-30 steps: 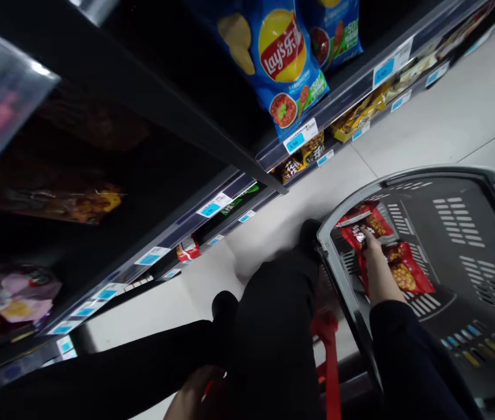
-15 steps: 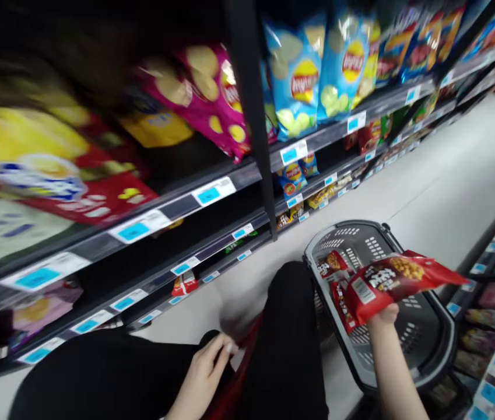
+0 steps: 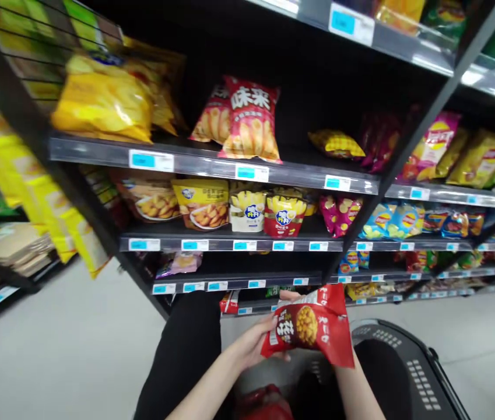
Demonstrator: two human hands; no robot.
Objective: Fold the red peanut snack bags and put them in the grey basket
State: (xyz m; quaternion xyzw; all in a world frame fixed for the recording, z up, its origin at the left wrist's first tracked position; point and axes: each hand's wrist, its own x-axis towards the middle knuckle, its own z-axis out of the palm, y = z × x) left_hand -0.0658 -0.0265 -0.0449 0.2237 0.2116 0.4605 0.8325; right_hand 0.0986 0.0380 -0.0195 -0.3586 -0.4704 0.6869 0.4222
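Note:
A red snack bag (image 3: 306,324), printed with nut-like pieces in a round pile, is held in front of me above my knees. My left hand (image 3: 256,338) grips its left end, thumb on the front and fingers underneath. Behind the bag is my right hand (image 3: 290,296), mostly hidden; some fingers show over its upper edge, and the forearm rises below. Below, between my legs, is a blurred red package (image 3: 269,402). The grey shopping basket (image 3: 424,373) stands on the floor to the right, partly covered by my knee.
Black shelves (image 3: 212,160) with price tags run across the front. They hold red puffed-snack bags (image 3: 251,119), yellow chip bags (image 3: 105,99) and several pouches (image 3: 203,204). Yellow packets (image 3: 61,210) hang at the left post. Pale floor (image 3: 55,344) shows at left.
My view has swung left and up along the shelves. The red bag has moved from above the basket to in front of me, and my left hand has taken hold of it too.

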